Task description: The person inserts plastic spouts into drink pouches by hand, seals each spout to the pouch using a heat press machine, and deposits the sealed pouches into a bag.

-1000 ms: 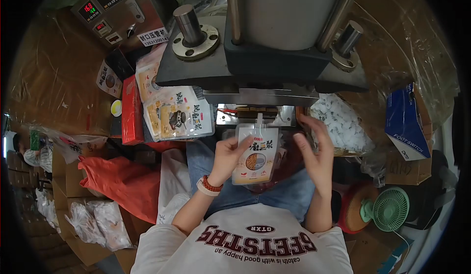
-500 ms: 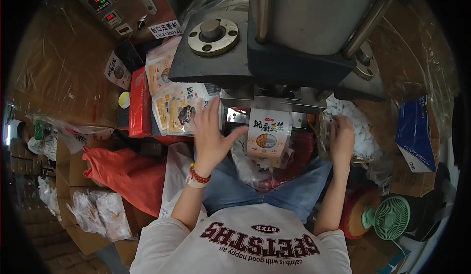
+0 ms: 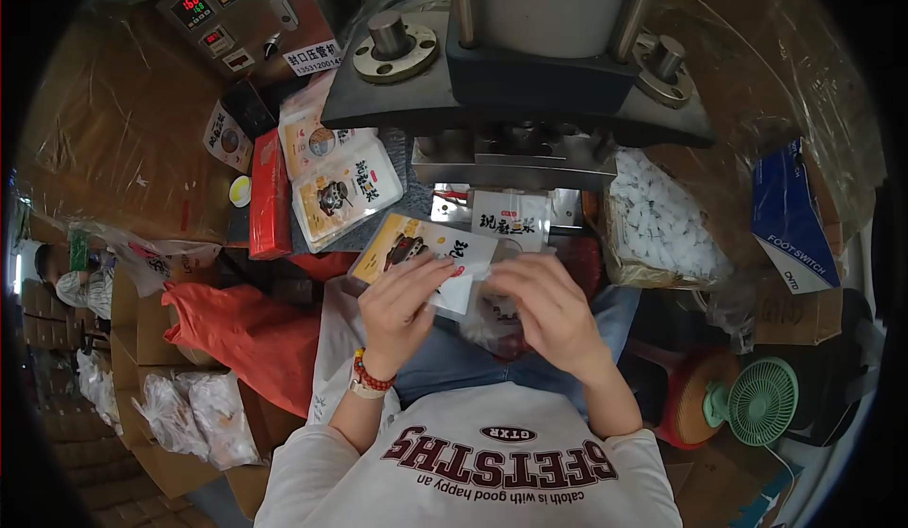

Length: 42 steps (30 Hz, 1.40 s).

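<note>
Left hand (image 3: 402, 306) pinches pouch (image 3: 437, 240), long axis oblique, top pointing right toward the curled right hand (image 3: 556, 312) (hold unclear); box (image 3: 645, 278) contains white pieces (image 3: 662, 220).

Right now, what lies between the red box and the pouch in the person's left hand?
In the head view, a stack of printed pouches and a strip of grey surface lie between the red box and the held pouch.
</note>
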Each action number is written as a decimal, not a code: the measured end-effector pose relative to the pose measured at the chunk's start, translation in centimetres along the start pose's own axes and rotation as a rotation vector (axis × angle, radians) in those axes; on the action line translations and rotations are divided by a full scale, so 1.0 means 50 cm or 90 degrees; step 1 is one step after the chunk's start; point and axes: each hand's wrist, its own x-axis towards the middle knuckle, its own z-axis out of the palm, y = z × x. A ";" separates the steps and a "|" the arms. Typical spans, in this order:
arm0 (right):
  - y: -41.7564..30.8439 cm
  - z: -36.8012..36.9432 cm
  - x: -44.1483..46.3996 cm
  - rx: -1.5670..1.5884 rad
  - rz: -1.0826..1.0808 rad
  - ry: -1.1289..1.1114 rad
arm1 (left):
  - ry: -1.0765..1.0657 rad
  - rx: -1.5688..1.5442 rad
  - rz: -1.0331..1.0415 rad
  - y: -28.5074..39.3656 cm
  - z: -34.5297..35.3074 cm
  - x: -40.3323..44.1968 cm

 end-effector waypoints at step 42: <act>0.011 -0.001 -0.005 -0.050 0.024 0.074 | 0.083 0.140 -0.040 -0.073 0.016 -0.029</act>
